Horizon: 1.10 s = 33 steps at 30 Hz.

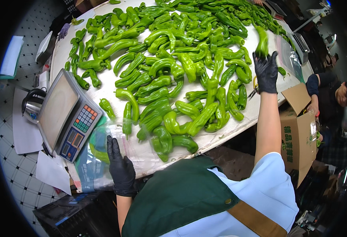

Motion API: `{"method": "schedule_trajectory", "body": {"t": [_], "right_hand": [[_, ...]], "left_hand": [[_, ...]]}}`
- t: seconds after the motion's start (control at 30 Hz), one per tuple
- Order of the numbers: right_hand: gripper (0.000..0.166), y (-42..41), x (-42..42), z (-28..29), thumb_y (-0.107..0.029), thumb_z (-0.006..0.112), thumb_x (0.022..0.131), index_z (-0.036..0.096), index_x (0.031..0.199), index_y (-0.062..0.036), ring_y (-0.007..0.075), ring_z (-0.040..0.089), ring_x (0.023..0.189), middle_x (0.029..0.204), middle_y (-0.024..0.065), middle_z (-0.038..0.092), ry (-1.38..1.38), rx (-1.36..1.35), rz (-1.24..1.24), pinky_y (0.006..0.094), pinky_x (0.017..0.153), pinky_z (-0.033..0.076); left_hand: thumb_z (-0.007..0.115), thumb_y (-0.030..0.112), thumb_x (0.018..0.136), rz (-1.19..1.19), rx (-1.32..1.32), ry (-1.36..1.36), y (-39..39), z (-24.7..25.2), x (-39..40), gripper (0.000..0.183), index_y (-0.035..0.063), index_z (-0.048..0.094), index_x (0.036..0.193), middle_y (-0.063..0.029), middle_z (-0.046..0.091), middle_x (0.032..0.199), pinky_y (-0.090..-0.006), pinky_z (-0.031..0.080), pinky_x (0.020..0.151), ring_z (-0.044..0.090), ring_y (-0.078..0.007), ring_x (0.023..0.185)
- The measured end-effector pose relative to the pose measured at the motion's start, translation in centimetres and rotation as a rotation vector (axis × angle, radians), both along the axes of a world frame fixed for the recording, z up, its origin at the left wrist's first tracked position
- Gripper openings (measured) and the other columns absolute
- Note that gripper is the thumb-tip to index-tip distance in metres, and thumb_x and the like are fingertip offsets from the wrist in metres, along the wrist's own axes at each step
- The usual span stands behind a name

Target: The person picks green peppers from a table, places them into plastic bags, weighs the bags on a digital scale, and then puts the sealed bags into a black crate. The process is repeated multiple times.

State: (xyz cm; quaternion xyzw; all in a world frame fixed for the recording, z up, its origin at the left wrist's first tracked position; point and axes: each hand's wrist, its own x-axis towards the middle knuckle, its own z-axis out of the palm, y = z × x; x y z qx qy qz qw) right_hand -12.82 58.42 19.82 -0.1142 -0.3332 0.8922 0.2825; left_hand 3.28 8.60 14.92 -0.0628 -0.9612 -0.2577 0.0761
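Many green peppers (164,66) lie spread over a white table (206,145). My right hand (266,72), in a black glove, is at the right side of the table with a blurred green pepper (261,41) at its fingertips. My left hand (121,166), also black-gloved, rests with extended fingers on a clear plastic bag (102,174) with blue print at the near left edge. One pepper (98,154) shows in or under the bag, beside those fingers. Whether the left fingers pinch the film is unclear.
A digital scale (69,115) and a steel kettle (32,106) stand at the left. Scissors (254,87) lie beside my right wrist. An open cardboard box (298,139) is at the right, with another person (333,94) behind it. A black crate (69,213) is below left.
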Motion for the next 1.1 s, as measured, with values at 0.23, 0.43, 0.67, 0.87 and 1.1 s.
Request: {"method": "schedule_trajectory", "body": {"t": [0.23, 0.43, 0.67, 0.87, 1.1], "right_hand": [[0.050, -4.2, -0.7, -4.9, -0.040, 0.063, 0.081, 0.056, 0.112, -0.0010, 0.0236, 0.063, 0.085, 0.094, 0.0128, 0.065, -0.521, 1.112, 0.431, 0.0343, 0.073, 0.050], [0.054, -10.9, 2.1, -8.0, -0.038, 0.072, 0.073, 0.050, 0.108, -0.0031, 0.0304, 0.060, 0.092, 0.101, 0.0157, 0.060, -0.740, 1.709, 0.485, 0.0372, 0.080, 0.049], [0.048, -8.1, -0.7, -3.3, -0.021, 0.064, 0.083, 0.039, 0.122, -0.0087, 0.0216, 0.060, 0.085, 0.098, 0.0084, 0.057, -0.184, 0.260, 0.478, 0.0376, 0.074, 0.053], [0.065, -18.1, 7.5, -5.5, -0.018, 0.067, 0.078, 0.036, 0.134, -0.0059, 0.0155, 0.060, 0.092, 0.110, 0.0112, 0.058, -0.371, 0.453, 1.286, 0.0277, 0.074, 0.050], [0.067, -36.5, 7.4, -10.9, -0.015, 0.063, 0.071, 0.037, 0.129, 0.0041, 0.0375, 0.049, 0.110, 0.119, 0.0265, 0.048, 0.193, 1.238, 1.199, 0.0371, 0.096, 0.039]], "left_hand": [[0.046, -0.014, 0.067, 0.047, 0.091, -0.047, 1.0, 0.1, -0.7, 0.074, 0.0028, 0.031, 0.137, -0.0180, 0.030, 0.143, -0.0358, 0.037, 0.098, 0.035, -0.0339, 0.128], [0.045, -0.014, 0.067, 0.045, 0.066, -0.050, 1.6, -0.1, -0.7, 0.073, 0.0017, 0.031, 0.137, -0.0195, 0.030, 0.142, -0.0366, 0.034, 0.101, 0.032, -0.0343, 0.130], [0.045, -0.013, 0.067, 0.044, 0.072, -0.027, 1.7, -0.3, -1.0, 0.072, 0.0016, 0.032, 0.136, -0.0199, 0.030, 0.142, -0.0366, 0.034, 0.101, 0.032, -0.0342, 0.130], [0.044, -0.014, 0.067, 0.037, 0.062, -0.024, 1.4, -0.2, -0.6, 0.071, 0.0019, 0.033, 0.135, -0.0197, 0.031, 0.141, -0.0363, 0.034, 0.101, 0.033, -0.0343, 0.129], [0.040, -0.016, 0.064, -0.011, 0.078, -0.056, 0.9, 0.9, 0.6, 0.077, 0.0029, 0.032, 0.138, -0.0171, 0.032, 0.143, -0.0342, 0.028, 0.105, 0.030, -0.0316, 0.132]]}}
